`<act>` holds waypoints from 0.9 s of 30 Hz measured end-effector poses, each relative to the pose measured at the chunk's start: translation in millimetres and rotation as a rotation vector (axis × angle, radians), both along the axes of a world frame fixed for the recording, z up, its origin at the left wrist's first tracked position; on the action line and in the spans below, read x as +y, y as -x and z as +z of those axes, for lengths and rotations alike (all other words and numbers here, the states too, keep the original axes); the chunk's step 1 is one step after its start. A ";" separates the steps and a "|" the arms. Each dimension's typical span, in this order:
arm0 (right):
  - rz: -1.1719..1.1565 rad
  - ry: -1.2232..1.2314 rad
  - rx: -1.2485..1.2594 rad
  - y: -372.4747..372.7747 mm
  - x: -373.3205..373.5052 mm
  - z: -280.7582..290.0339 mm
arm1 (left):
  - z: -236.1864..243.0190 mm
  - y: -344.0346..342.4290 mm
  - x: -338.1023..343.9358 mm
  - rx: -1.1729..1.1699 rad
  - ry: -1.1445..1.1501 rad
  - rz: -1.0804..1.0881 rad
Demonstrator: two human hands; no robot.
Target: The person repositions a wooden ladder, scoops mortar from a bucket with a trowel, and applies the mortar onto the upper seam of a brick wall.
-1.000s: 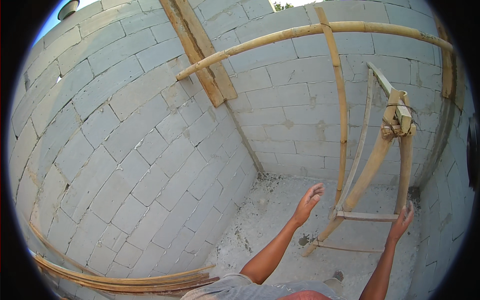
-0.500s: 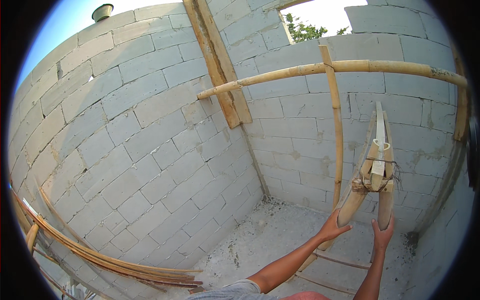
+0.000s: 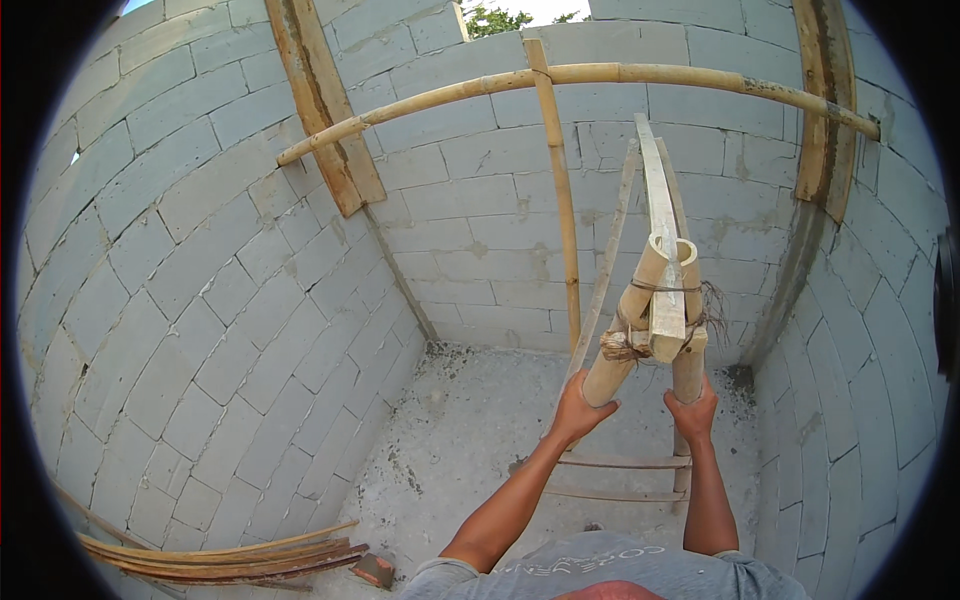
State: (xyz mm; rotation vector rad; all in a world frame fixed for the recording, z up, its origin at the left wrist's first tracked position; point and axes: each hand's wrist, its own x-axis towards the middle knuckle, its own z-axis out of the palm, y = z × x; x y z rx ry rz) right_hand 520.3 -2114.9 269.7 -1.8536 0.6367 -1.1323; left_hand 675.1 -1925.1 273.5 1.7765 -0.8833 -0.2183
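A bamboo A-frame stepladder stands in front of me, its thick left pole (image 3: 606, 378) and right pole (image 3: 688, 374) leaning together at the top. My left hand (image 3: 580, 408) is wrapped round the left pole near its upper part. Around the right pole, my right hand (image 3: 693, 405) is closed too. A squared wooden bar (image 3: 666, 318) lies between the poles, bound with dark wire (image 3: 662, 288). A short crosspiece (image 3: 625, 345) with a frayed end sits just above my hands. Lower down, thin rungs (image 3: 620, 461) show between my forearms.
A horizontal bamboo pole (image 3: 620, 73) crosses the far block wall (image 3: 450, 160), with an upright bamboo pole (image 3: 560, 200) tied to it. Wooden boards (image 3: 318, 110) cover the corners. Long strips (image 3: 220, 565) lie at lower left beside a brick piece (image 3: 374, 571) on the concrete floor (image 3: 440, 430).
My view has turned right and tilted down, so the ladder and both hands appear further left. Both hands keep their hold on the poles. More of the right wall shows.
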 end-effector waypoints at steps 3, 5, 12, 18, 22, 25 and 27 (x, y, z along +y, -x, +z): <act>0.058 0.030 0.044 33.5 15.8 -9.4 | 0.1 32.6 23.8 -0.137 0.025 0.049; 0.137 -0.039 -0.016 52.5 21.6 -22.8 | 6.1 58.8 37.9 -0.026 0.153 0.020; 0.193 -0.059 0.064 110.7 26.5 -61.8 | 14.4 112.9 73.9 -0.013 0.111 -0.040; 0.012 0.603 0.396 143.0 -19.2 -144.9 | 8.2 154.5 75.7 -0.062 0.139 -0.044; 0.309 -0.068 -0.034 126.1 -5.0 -100.2 | 8.3 163.8 74.4 -0.042 0.143 -0.012; 0.297 -0.160 -0.007 123.5 -15.9 -96.4 | 19.1 173.4 67.6 -0.030 0.139 0.028; 0.277 -0.027 -0.156 116.3 -21.5 -104.8 | 23.6 180.5 63.7 -0.038 0.128 0.061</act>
